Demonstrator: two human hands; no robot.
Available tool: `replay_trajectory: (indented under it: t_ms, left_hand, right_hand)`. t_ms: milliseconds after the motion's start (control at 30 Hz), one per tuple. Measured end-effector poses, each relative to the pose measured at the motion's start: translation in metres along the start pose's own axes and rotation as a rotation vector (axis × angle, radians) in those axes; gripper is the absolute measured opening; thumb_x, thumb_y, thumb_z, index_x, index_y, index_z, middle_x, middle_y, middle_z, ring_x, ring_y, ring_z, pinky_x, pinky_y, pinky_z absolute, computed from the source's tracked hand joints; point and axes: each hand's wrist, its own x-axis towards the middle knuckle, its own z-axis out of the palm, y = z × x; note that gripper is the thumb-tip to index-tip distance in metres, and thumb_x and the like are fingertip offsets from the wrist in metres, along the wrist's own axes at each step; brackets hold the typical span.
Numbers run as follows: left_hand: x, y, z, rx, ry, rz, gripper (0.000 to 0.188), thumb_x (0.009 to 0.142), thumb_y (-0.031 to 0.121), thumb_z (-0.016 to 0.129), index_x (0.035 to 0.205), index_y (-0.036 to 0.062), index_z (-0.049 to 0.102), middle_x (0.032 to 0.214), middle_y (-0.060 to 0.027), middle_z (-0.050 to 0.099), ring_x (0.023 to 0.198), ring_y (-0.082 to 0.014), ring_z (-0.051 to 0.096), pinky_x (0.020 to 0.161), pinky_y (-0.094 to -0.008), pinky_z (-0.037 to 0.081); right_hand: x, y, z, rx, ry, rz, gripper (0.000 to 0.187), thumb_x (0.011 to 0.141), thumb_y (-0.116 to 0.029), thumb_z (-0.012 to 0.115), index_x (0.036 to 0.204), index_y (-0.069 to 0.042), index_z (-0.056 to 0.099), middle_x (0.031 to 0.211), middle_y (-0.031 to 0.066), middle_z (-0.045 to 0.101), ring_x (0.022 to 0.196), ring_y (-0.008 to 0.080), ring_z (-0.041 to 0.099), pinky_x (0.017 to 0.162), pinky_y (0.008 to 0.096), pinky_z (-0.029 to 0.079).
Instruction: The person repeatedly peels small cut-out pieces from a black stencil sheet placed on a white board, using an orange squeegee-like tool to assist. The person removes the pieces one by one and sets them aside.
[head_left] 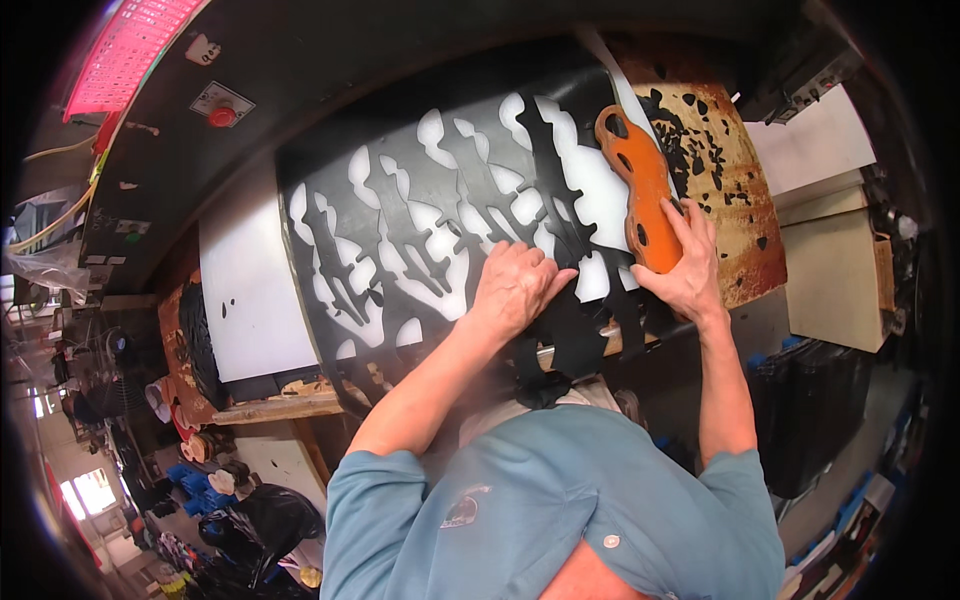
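A black sheet full of cut-out shapes lies on a white board, which shows through the holes. My left hand rests on the near middle of the sheet, fingers curled in and thumb pointing right; its fingertips are hidden, and it seems to grip the sheet. To the right is an orange cutting die with a wavy outline and several oval openings. My right hand holds its near end, thumb on the left and fingers along the right side. Cut black strips hang toward the table's near edge.
Black scraps litter a worn brown board on the right. A dark machine beam with a red button spans the far side. A pink basket is at the far left. Pale panels stand at right.
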Motion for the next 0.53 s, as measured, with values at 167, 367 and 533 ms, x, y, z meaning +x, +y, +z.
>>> replay_trajectory:
  t_ms: [167,367,533]
  left_hand:
    - [-0.022,0.021,0.001,-0.041,-0.001,-0.012,0.042,0.095,0.031,0.079,0.062,0.011,0.062,0.057,-0.0099,0.056,0.06,-0.031,0.061,0.06,-0.0442,0.045]
    - [-0.072,0.077,0.001,-0.269,-0.078,0.004,0.039,0.09,0.025,0.084,0.066,0.0101,0.058,0.066,-0.0077,0.054,0.065,-0.0276,0.056,0.063,-0.043,0.043]
    - [-0.089,0.108,0.004,-0.395,-0.26,0.011,0.039,0.094,0.031,0.08,0.066,0.0109,0.063,0.065,-0.0068,0.058,0.067,-0.0285,0.063,0.07,-0.0447,0.05]
  right_hand:
    - [0.004,0.008,-0.027,0.495,-0.075,0.133,0.099,0.065,-0.032,0.091,0.153,0.001,0.058,0.15,0.0227,0.055,0.14,0.0369,0.055,0.12,0.0457,0.043]
    - [-0.012,-0.007,-0.059,0.427,-0.025,0.049,0.099,0.065,-0.029,0.091,0.154,0.0,0.058,0.158,0.0219,0.052,0.144,0.0339,0.054,0.121,0.0436,0.042]
    - [-0.003,-0.033,-0.057,0.518,-0.106,0.038,0.095,0.068,-0.028,0.09,0.154,-0.003,0.059,0.165,0.0188,0.046,0.148,0.032,0.051,0.121,0.0422,0.042]
